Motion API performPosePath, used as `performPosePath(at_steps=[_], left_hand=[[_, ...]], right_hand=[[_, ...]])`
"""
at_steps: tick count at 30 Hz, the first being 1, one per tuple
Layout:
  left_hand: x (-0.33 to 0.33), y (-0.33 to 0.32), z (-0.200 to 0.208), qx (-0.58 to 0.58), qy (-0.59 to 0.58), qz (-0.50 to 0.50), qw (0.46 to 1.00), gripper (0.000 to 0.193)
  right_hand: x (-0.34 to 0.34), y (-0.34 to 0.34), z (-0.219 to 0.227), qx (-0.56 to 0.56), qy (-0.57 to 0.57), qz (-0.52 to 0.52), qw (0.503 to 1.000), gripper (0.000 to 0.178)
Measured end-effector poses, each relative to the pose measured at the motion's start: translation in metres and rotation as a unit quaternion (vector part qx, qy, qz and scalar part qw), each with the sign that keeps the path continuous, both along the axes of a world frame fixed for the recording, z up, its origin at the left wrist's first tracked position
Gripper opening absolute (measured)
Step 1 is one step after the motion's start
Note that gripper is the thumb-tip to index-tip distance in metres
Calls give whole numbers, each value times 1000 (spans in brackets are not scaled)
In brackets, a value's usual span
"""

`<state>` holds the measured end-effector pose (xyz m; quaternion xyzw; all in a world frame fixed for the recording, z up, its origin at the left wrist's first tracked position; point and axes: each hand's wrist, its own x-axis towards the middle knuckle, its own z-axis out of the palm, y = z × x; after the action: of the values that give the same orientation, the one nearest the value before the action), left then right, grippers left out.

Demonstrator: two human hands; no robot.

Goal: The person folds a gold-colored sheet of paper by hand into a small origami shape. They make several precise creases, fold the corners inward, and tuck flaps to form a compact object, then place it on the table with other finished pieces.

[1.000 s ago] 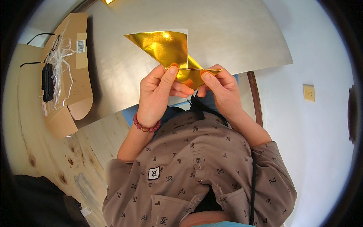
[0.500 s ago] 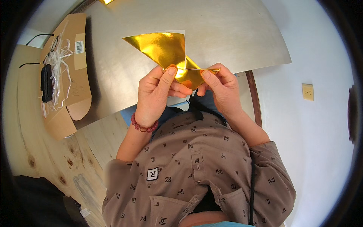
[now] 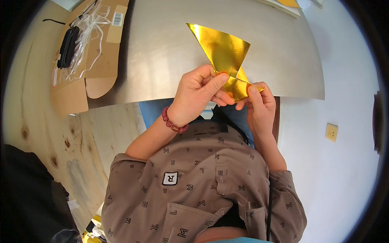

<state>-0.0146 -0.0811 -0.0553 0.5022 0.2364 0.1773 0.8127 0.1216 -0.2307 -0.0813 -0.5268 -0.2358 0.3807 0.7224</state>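
Note:
A shiny gold foil paper [image 3: 225, 47], partly folded, is held up over the near edge of the metal table. My left hand [image 3: 200, 89] pinches the left end of its fold between thumb and fingers. At the fold's right end, my right hand [image 3: 261, 103] grips the paper the same way, thumb on top. A broad pointed flap rises away from me above the fold, and a smaller folded part hangs between the two hands. The fingers behind the paper are partly hidden.
The grey metal tabletop [image 3: 158, 52] spreads beyond my hands. At left lies a cardboard box [image 3: 106, 65] with white plastic strips [image 3: 91, 34], a black case [image 3: 69, 46] and glasses. A pale flat stack [image 3: 283, 7] with something yellow sits at the far edge. A white wall with a socket [image 3: 331, 132] stands at right.
The view has shifted, so the box shows higher and further right. The gold paper has turned clockwise, its fold now sloping down to the right. Both hands keep their grip.

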Motion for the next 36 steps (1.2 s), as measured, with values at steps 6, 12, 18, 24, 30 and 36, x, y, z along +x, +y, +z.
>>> performPosePath(at_steps=[6, 12, 18, 24, 30, 36], left_hand=[[0, 1, -3, -6, -10, -3, 1000, 24], [-2, 2, 0, -5, -11, -5, 1000, 27], [-1, 1, 0, 21, 2, -11, 1000, 28], [-2, 1, 1, 42, -1, -6, 999, 26], [-2, -1, -1, 50, -13, 6, 999, 27], [-1, 1, 0, 63, -2, 18, 998, 27]], right_hand=[[-1, 3, -3, 21, 8, -17, 1000, 21], [-1, 3, -2, 21, 10, -11, 1000, 19], [-2, 1, -4, 11, 22, -23, 999, 15], [4, 1, -7, 26, -21, 5, 999, 17], [0, 4, -6, 39, 43, -6, 998, 28], [0, 2, -1, 61, 98, 10, 993, 30]])
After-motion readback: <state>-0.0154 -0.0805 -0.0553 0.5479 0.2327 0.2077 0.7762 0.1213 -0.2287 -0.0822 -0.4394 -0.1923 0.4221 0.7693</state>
